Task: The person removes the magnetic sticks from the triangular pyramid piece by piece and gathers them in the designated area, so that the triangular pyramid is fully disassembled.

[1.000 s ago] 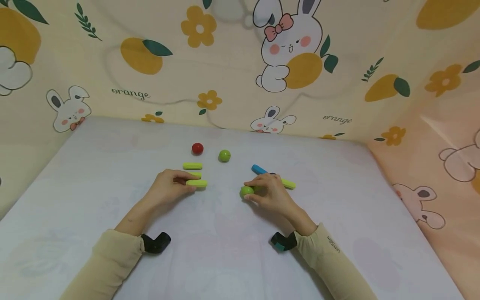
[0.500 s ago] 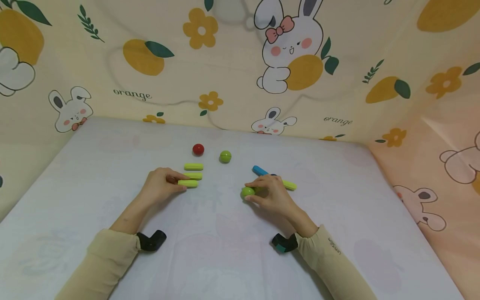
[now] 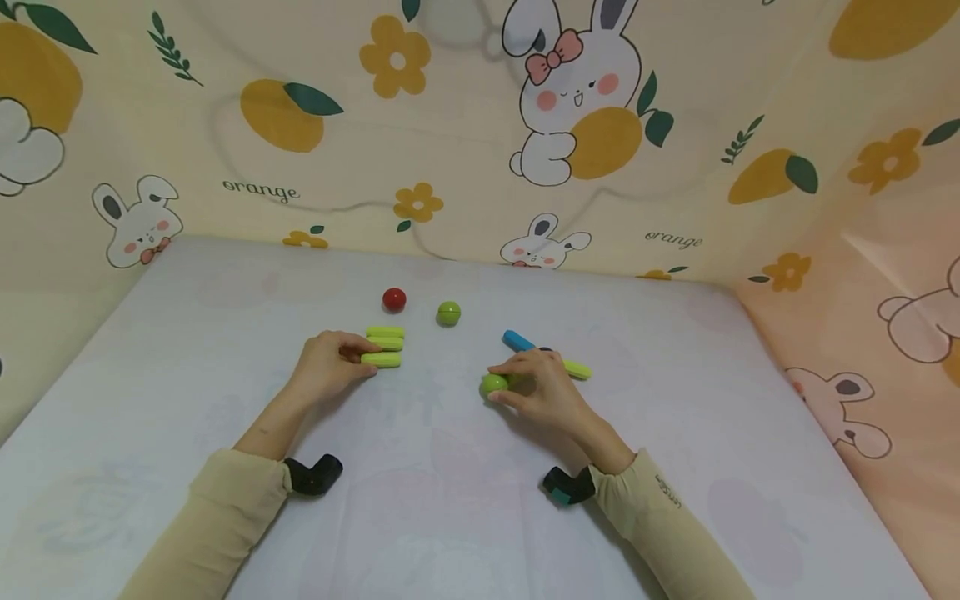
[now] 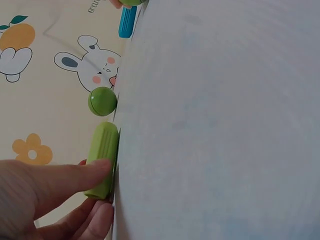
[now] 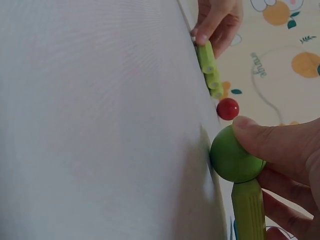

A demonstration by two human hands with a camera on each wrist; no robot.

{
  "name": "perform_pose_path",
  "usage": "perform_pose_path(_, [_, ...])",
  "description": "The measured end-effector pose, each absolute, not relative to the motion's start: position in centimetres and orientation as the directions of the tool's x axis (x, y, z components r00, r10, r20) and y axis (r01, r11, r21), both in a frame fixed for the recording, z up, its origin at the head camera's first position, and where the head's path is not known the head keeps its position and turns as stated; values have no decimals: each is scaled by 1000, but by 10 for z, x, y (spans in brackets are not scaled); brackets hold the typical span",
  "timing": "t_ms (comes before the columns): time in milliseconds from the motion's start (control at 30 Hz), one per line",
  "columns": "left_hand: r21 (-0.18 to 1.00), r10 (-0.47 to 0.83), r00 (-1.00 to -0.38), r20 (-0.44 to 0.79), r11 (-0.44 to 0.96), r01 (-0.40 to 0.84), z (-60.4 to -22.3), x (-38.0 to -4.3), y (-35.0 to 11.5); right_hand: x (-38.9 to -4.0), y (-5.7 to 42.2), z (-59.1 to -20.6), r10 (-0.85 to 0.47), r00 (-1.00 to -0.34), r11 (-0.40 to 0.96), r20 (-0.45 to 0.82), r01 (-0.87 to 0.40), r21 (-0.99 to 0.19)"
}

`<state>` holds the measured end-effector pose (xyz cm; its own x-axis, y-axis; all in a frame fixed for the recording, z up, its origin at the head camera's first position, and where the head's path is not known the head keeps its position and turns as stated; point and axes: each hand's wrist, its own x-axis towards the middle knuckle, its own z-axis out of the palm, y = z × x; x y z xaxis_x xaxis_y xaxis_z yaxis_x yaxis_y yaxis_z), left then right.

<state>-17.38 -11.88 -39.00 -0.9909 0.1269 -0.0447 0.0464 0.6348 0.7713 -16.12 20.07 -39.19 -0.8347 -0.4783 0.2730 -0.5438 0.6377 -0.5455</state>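
My left hand (image 3: pixel 324 367) pinches the near end of three short yellow-green ridged sticks, holding the closest one (image 3: pixel 386 360) by its left part between thumb and fingers. Two more sticks lie parallel behind it: a middle stick (image 3: pixel 390 343) and a far stick (image 3: pixel 386 332). On the right, my right hand (image 3: pixel 546 390) grips a green ball (image 3: pixel 492 384) with thumb and fingertips. In the right wrist view a yellow-green stick (image 5: pixel 248 210) meets that ball; whether they are joined I cannot tell. Beyond that hand lies a blue stick (image 3: pixel 517 339), partly hidden.
A red ball (image 3: pixel 394 300) and another green ball (image 3: pixel 448 313) sit behind the sticks on the white-covered table (image 3: pixel 420 500). Past the right hand shows a yellow-green stick end (image 3: pixel 577 369). A printed cloth wall (image 3: pixel 465 133) closes off the back and sides.
My left hand first drew its stick leftward, then moved it away from me. The middle stick now lies closer to the far one. My right hand stays with the green ball.
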Motion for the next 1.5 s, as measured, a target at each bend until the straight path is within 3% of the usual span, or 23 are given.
perform_pose_path(667, [774,64,-998,-7,632,35,-376,-170,-116,-159,203,-394,-458,-838,623,296,-540,-566])
perform_pose_path(900, [796,89,-996,-14,604,43,-373,-172,-97,-160,204,-393,-487,-829,629,274,-551,-549])
perform_pose_path(1167, [810,135,-991,21,578,96,-378,-174,-77,-164,226,-387,-404,-861,664,308,-508,-548])
perform_pose_path(1500, [805,165,-985,51,577,139,-379,-175,-62,-170,239,-386,-396,-875,658,280,-482,-579])
